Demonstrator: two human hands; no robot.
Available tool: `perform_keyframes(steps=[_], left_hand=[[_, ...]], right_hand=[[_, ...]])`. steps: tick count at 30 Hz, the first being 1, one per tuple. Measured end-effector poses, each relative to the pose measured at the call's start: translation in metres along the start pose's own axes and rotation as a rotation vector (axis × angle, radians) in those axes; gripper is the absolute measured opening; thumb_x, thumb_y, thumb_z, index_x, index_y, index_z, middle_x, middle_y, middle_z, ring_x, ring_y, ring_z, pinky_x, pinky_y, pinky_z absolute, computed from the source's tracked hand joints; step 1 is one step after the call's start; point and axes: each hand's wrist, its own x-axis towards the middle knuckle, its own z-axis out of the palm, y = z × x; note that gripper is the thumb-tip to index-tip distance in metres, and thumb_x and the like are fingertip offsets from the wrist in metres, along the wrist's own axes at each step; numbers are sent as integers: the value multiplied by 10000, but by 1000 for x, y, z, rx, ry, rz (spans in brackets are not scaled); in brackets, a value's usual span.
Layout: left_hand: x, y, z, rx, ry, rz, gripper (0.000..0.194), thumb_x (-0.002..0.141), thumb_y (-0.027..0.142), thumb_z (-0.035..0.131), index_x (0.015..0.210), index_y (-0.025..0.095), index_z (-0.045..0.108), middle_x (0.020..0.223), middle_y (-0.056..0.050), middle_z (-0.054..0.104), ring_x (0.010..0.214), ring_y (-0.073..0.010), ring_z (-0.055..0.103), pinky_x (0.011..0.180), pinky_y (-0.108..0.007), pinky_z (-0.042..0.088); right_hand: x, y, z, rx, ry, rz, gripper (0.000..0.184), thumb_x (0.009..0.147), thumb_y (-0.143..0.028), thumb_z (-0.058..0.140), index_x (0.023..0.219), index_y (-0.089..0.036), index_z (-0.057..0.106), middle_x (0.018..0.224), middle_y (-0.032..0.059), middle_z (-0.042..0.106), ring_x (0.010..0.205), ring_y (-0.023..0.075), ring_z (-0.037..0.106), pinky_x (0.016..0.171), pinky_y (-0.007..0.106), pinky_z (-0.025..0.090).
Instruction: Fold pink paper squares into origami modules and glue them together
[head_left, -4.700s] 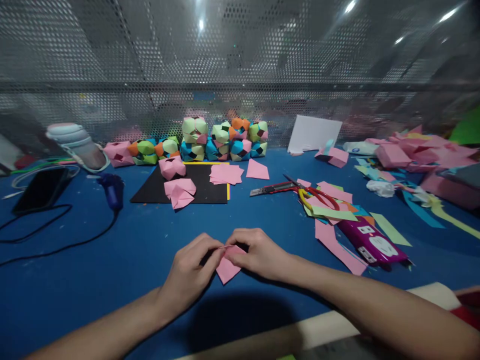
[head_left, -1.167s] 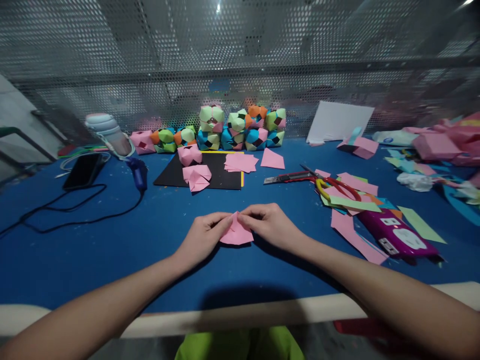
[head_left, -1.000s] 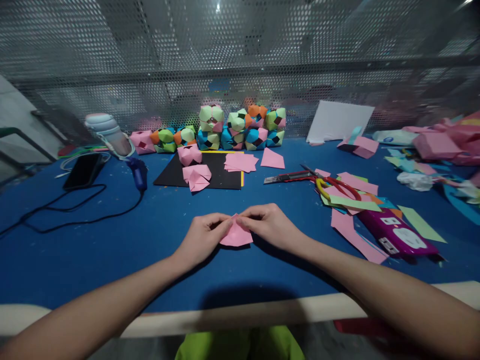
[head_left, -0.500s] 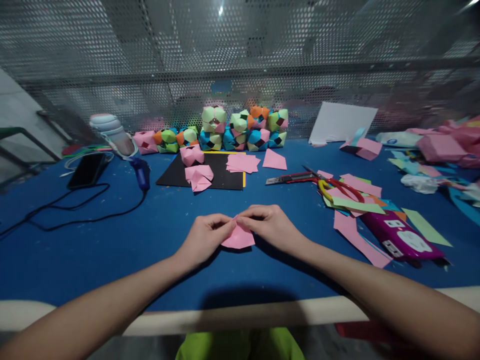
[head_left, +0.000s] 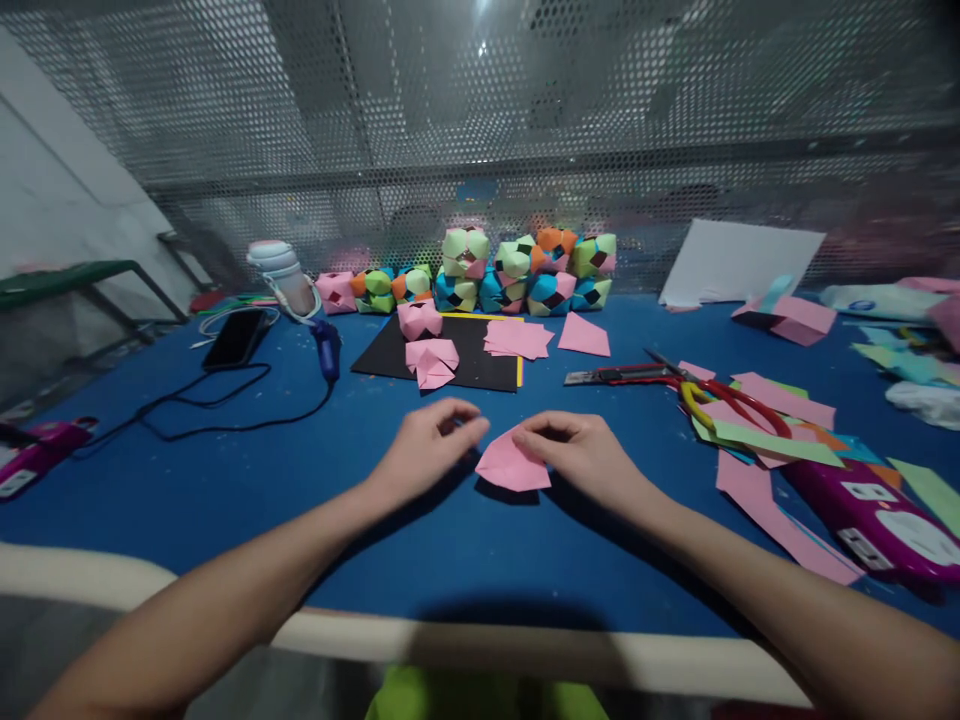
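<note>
A small folded piece of pink paper (head_left: 514,465) is held just above the blue table, its lower edge spread out. My right hand (head_left: 581,450) pinches it by its upper right corner between thumb and fingers. To the left of the paper, my left hand (head_left: 439,440) is apart from it, thumb and fingertips separated with nothing between them. Beyond my hands, a folded pink paper piece (head_left: 433,363) and a pink paper ball shape (head_left: 420,319) rest on a black sheet (head_left: 476,362). Flat pink squares (head_left: 517,338) overlap that sheet's right side.
Several multicoloured paper balls (head_left: 465,252) are stacked along the perforated metal screen. At right lie a box cutter (head_left: 619,374), scissors (head_left: 739,400), paper scraps and a purple case (head_left: 885,520). A bottle (head_left: 283,280), phone (head_left: 236,338) and corded blue tool (head_left: 326,350) are left.
My left hand has let go of the pink paper and drawn away to the left. The right hand still pinches it. The camera view has turned left.
</note>
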Motion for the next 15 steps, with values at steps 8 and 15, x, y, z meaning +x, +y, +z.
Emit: perform_keyframes(steps=[8, 15], left_hand=[[72, -56, -52, 324, 454, 63, 255, 752, 317, 560, 890, 127, 661, 850, -82, 654, 769, -182, 562, 726, -286, 404], [71, -71, -43, 179, 451, 12, 96, 655, 223, 588, 611, 152, 636, 600, -13, 595, 603, -146, 502, 617, -261, 348]], right_hand=[[14, 21, 4, 40, 38, 80, 212, 718, -349, 600, 751, -155, 679, 716, 22, 649, 632, 122, 521, 598, 250, 381], [16, 24, 5, 30, 33, 46, 229, 728, -365, 587, 755, -154, 673, 705, 16, 633, 624, 119, 507, 584, 248, 370]])
